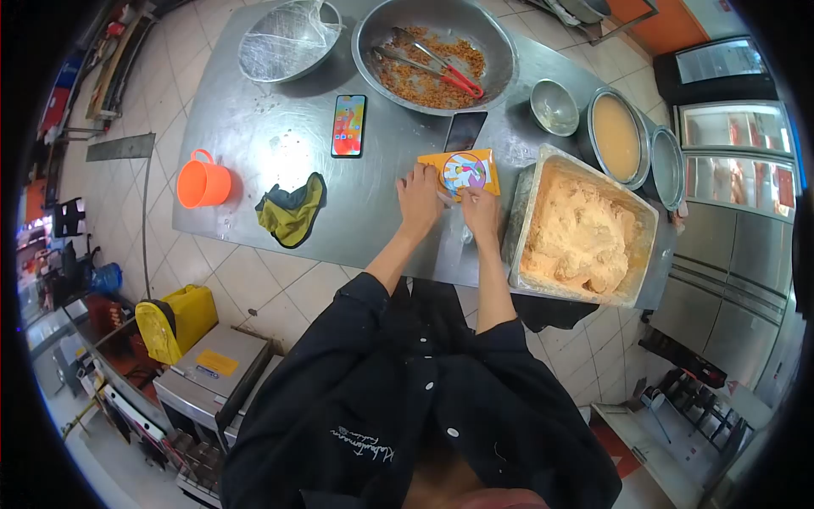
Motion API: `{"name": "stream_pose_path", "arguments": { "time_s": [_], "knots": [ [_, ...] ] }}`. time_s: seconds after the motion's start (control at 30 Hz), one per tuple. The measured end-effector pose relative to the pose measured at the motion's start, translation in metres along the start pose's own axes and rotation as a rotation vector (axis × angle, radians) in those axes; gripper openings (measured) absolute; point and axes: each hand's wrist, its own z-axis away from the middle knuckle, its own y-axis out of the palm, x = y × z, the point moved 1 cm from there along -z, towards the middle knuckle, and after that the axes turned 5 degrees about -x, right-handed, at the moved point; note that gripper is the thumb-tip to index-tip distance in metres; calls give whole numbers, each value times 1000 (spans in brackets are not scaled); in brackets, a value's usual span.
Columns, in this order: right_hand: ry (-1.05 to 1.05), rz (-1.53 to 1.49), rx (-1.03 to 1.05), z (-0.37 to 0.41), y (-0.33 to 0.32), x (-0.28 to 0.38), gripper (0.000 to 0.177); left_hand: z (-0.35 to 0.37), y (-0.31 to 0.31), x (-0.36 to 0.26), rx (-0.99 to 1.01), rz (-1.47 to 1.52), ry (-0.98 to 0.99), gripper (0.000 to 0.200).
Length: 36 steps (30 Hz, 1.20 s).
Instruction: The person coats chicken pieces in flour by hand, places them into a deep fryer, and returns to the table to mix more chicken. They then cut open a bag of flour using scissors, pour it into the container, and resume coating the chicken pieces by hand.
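Head view: yellow packet (465,173) lies on the steel table (365,222), at both hands' fingertips.
Left hand (420,197): fingers spread at the packet's left edge; gripping or merely resting, I cannot tell.
Right hand (481,209): pinched on its near edge.
Tear risk: a hard right-hand tug could split it, spilling any contents toward the floury tub (519,226), right of that hand.

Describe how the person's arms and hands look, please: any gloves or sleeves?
The left hand and right hand are bare, with no gloves. Loose black sleeves end partway down the arms, and I can make out no watch or bracelet.
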Motion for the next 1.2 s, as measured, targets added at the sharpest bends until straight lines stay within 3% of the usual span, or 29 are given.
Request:
{"name": "stream_pose_path", "arguments": {
  "time_s": [0.13, 0.2, 0.23, 0.3, 0.33, 0.4, 0.53, 0.63, 0.83, 0.9, 1.03, 1.13, 1.2],
  "knots": [
    [111, 139, 133, 4, -14, 15, 26, -1, -4, -3, 3, 37, -14, 42],
    [334, -194, 203, 5, -17, 2, 31, 0, -3, -1, 4, 32, -2, 42],
    [333, -190, 201, 7, -19, -3, 31, 0, -3, 0, -3, 23, 12, 42],
    [-7, -231, 81, 12, -26, -4, 28, 1, -5, -1, 1, 34, 11, 43],
    [-11, -230, 81, 11, -24, -5, 28, 1, -6, -1, 5, 40, 11, 44],
    [-207, 130, -6, 12, -19, -2, 24, 2, -13, -3, 32, 58, -4, 48],
    [-77, 231, 33, 10, -1, 7, 25, 2, -12, -4, 75, 63, -25, 60],
    [-133, 226, -130, 11, 13, 5, 28, 2, -13, -5, 50, 53, -5, 62],
    [-145, 242, -236, 3, 21, 9, 25, 1, -14, -5, 79, 58, -24, 61],
    [-45, 110, -259, -1, 21, 7, 21, 3, -12, -4, 54, 39, -11, 57],
    [-48, 37, -288, -6, 17, 2, 23, 3, 0, -2, -16, 15, -12, 49],
    [-48, -34, -189, -1, 7, -3, 22, 4, -1, -5, -8, 0, -17, 50],
    [75, -121, -23, 5, -1, -4, 20, 4, 2, -5, 12, -4, -20, 52]
  ]
}}
